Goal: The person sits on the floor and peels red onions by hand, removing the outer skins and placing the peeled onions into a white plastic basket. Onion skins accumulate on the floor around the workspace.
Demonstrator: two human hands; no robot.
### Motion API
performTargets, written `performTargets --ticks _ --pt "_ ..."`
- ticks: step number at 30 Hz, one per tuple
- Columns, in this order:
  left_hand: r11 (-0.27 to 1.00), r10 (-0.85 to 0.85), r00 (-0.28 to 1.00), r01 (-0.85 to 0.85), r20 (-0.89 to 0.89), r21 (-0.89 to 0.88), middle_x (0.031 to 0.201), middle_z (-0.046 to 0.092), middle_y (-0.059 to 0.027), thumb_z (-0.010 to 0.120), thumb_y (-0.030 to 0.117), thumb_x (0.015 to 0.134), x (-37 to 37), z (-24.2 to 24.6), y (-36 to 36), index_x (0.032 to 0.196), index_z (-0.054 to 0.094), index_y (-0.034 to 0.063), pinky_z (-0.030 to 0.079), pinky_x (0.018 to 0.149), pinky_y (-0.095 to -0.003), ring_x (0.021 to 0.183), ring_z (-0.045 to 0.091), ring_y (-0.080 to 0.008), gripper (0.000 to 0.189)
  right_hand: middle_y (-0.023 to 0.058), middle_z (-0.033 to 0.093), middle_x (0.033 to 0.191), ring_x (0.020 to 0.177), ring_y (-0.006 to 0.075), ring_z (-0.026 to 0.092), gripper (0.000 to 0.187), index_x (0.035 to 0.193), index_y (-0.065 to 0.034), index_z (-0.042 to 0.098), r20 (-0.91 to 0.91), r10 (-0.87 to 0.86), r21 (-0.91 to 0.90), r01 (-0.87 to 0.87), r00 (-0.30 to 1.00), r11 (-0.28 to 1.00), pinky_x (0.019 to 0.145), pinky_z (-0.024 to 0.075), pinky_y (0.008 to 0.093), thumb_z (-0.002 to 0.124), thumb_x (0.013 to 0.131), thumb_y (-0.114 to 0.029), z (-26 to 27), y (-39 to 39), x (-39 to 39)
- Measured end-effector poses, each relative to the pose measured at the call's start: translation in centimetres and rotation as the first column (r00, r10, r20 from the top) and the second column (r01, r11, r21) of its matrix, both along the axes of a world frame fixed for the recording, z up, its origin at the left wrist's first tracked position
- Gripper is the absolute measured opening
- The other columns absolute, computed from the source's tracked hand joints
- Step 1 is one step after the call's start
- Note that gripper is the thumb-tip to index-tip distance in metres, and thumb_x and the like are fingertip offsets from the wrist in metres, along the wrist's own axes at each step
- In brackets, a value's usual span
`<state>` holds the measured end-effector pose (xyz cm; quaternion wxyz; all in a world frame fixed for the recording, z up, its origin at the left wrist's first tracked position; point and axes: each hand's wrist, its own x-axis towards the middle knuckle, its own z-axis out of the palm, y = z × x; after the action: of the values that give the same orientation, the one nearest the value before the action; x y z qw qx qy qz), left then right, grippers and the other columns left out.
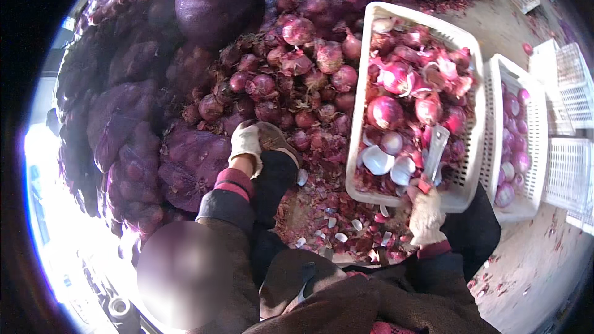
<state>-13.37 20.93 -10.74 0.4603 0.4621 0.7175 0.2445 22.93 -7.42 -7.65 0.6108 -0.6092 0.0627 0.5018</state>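
Note:
My right hand (426, 218), in a pale knitted glove, grips a knife (436, 150) by its reddish handle. The broad blade points away from me over the near right part of a white plastic crate (351, 157). Inside lie red onions (385, 112), loose skins and white peeled-off layers (377, 160). My left hand (246, 141), gloved too, reaches down beside my shoe (274, 138) at the near edge of a heap of unpeeled red onions (262, 86). Its fingertips are not clearly visible, so I cannot tell whether they hold anything.
Stacked purple mesh sacks (123, 125) rise on the left, with another full sack (213, 4) behind the heap. A second white crate (533, 157) holds peeled onions (513, 125). More white crates (568, 167) stand far right. Onion skins (320, 213) litter the floor between my legs.

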Motion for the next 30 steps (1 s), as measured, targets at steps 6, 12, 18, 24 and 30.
performTargets --ticks 6,12,18,24,30 --pt "0.988 -0.083 0.982 0.103 -0.171 0.116 0.105 0.067 -0.0161 0.063 0.014 0.079 5.0 -1.8 3.1 0.114 0.063 0.0070 0.048 0.086 -0.0334 0.096 0.064 -0.0284 0.036 -0.0002 0.054 0.068 0.047 0.0123 0.049 0.006 0.088 -0.0091 0.056 0.066 0.067 -0.245 -0.049 0.996 0.968 0.039 0.0364 0.0264 0.059 0.090 -0.014 5.5 2.8 -1.0" --pt "0.696 -0.387 0.734 0.629 -0.558 0.346 0.114 0.058 -0.0191 0.060 0.018 0.076 16.0 1.5 8.6 0.123 0.055 0.0092 0.047 0.090 -0.0425 0.106 0.056 -0.0386 0.049 0.0040 0.057 0.067 0.046 0.0206 0.050 0.028 0.090 -0.0093 0.058 -0.170 0.041 -0.279 -0.088 0.984 0.956 0.036 0.0476 0.0371 0.049 0.090 -0.036 1.0 -1.0 1.3" --pt "0.529 -0.500 0.398 0.843 -0.769 0.092 0.126 0.051 -0.0227 0.063 0.019 0.068 22.7 -0.5 14.1 0.130 0.047 0.0065 0.047 0.093 -0.0441 0.113 0.052 -0.0404 0.065 -0.0006 0.043 0.065 0.054 0.0137 0.042 0.013 0.092 -0.0077 0.050 0.035 0.209 -0.231 -0.196 0.977 0.953 0.048 0.0361 0.0271 0.049 0.096 -0.020 4.7 1.6 -0.7" --pt "0.550 -0.456 0.374 0.832 -0.808 0.074 0.115 0.055 -0.0232 0.062 0.016 0.069 22.9 -0.8 14.4 0.115 0.055 0.0037 0.048 0.090 -0.0442 0.106 0.054 -0.0404 0.049 0.0006 0.054 0.073 0.058 0.0112 0.052 0.012 0.094 -0.0067 0.055 0.004 0.297 -0.379 -0.273 0.955 0.884 0.050 0.0402 0.0252 0.058 0.093 -0.018 4.5 1.4 -0.1" --pt "0.749 -0.518 0.623 0.661 -0.586 0.040 0.117 0.054 -0.0253 0.065 0.021 0.070 23.2 -1.0 15.5 0.124 0.051 0.0059 0.048 0.094 -0.0422 0.109 0.056 -0.0409 0.058 0.0050 0.058 0.068 0.048 0.0099 0.049 0.015 0.095 -0.0029 0.056 0.167 0.342 -0.357 -0.267 0.925 0.895 0.044 0.0380 0.0234 0.059 0.091 -0.017 4.2 1.4 -0.9"
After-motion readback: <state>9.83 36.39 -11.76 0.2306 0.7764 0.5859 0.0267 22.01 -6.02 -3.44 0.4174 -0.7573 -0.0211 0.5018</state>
